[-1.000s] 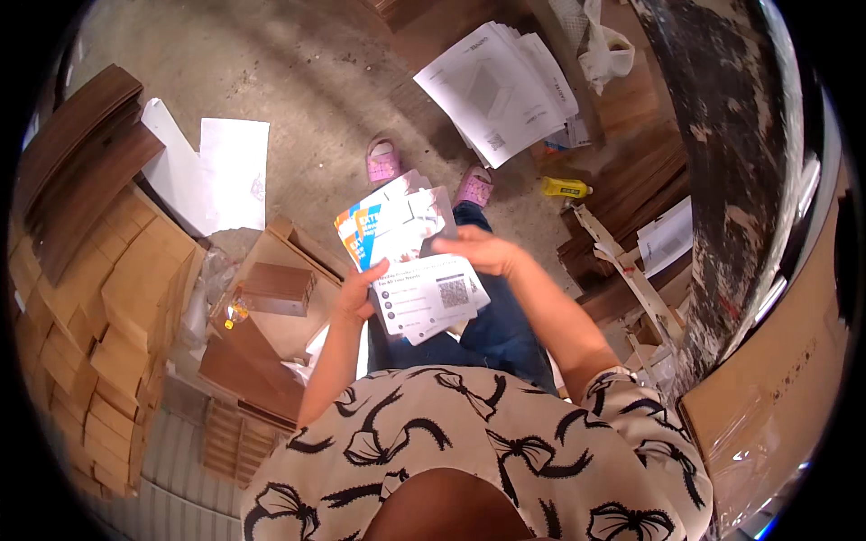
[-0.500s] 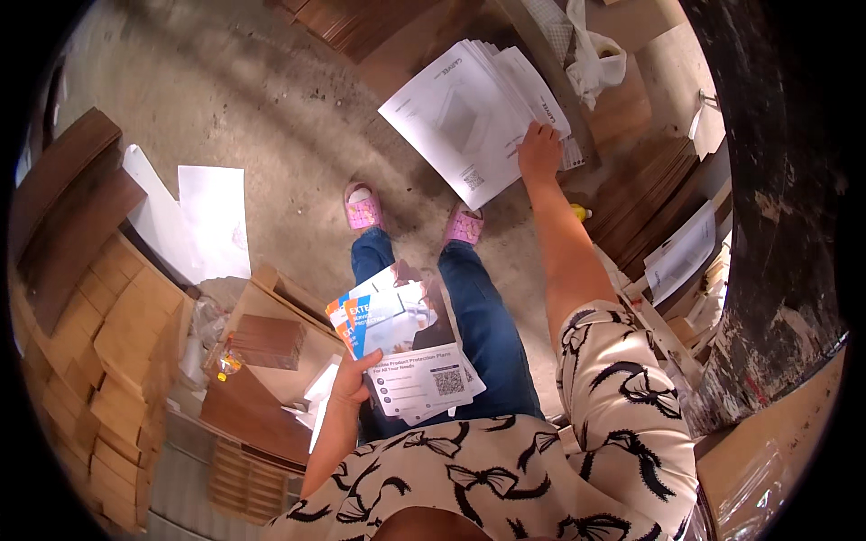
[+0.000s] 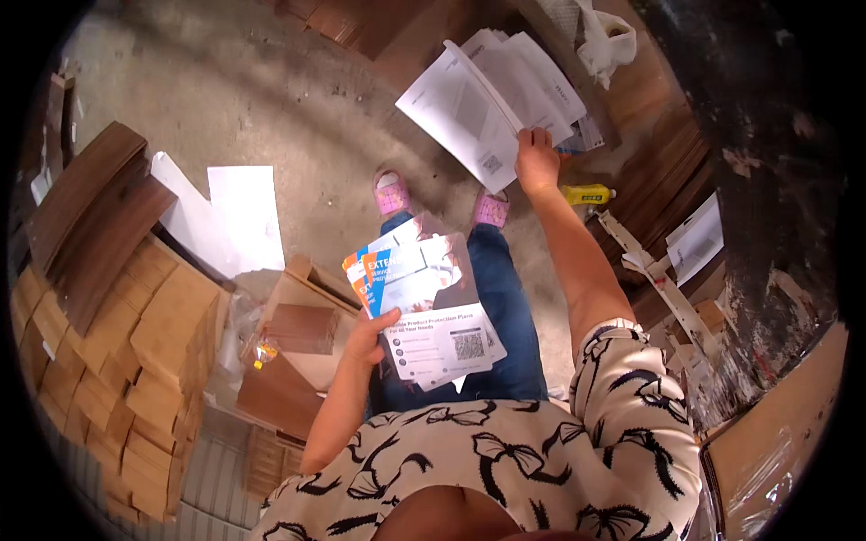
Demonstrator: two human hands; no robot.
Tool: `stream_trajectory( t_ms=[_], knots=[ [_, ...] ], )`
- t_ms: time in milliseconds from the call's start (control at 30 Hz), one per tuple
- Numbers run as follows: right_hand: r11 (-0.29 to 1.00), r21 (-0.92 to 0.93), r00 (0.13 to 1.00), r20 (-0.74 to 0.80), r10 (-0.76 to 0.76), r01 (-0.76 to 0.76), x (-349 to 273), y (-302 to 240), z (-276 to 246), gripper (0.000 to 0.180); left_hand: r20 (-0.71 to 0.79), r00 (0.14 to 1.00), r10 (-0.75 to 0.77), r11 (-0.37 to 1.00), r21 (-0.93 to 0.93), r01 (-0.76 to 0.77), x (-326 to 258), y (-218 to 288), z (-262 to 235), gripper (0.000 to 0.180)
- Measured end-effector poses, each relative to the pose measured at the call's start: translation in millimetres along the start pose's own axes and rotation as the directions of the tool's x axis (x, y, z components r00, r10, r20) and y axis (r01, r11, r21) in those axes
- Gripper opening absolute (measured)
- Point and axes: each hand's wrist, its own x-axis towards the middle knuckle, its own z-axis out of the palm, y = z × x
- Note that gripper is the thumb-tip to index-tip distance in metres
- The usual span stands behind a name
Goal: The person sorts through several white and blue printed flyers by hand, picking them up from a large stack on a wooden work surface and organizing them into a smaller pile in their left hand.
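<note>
My left hand (image 3: 373, 335) is closed on a fanned bundle of glossy printed leaflets (image 3: 424, 307), held in front of my waist. They carry orange and blue panels, a photo and a square code. At the far right of my feet, my right hand (image 3: 537, 162) grips the near edge of a white instruction booklet (image 3: 465, 113) printed with a grey drawing. Its edge curls up from a spread pile of similar white booklets (image 3: 532, 77). My thumb is hidden there.
Brown boards (image 3: 663, 198) and a yellow bottle (image 3: 589, 194) lie on the right. Cardboard pieces (image 3: 171, 316) are stacked at left, below dark brown boards (image 3: 90, 185). White sheets (image 3: 244, 216) rest nearby. A white plastic bag (image 3: 606, 41) sits at the far right.
My right hand has drawn the top booklet left, away from the pile, uncovering more booklets beneath. My left hand still holds the leaflets. The whole view has shifted slightly.
</note>
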Motion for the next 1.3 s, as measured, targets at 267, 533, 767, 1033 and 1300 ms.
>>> stream_trajectory(
  t_ms=[267,533,767,1033,1300],
  knots=[
    [0.715,0.583,0.916,0.336,0.221,-0.386,-43.1,9.8,-42.3,0.044,0.124,0.990,0.062,0.996,0.056,-0.070,-13.2,5.4,18.4,0.055],
    [-0.542,0.380,0.658,0.346,-0.668,-0.750,-181.0,-41.9,-252.5,0.088,0.328,0.909,0.258,0.966,-0.066,-0.250,-83.1,14.7,86.1,0.049],
    [-0.703,0.607,0.911,0.384,-0.149,-0.371,-235.5,-81.9,-400.1,0.074,0.437,0.872,0.223,0.975,-0.115,-0.191,-166.1,47.1,172.5,0.049],
    [-0.821,0.567,0.971,0.225,0.078,-0.065,-244.6,-99.6,-490.1,0.058,0.669,0.639,0.380,0.874,-0.032,-0.485,-248.7,58.9,289.3,0.045],
    [-0.555,0.787,0.856,0.066,0.513,0.271,-206.3,-78.4,-517.1,0.048,0.703,0.568,0.429,0.753,0.069,-0.654,-265.6,52.8,342.7,0.051]
  ],
)
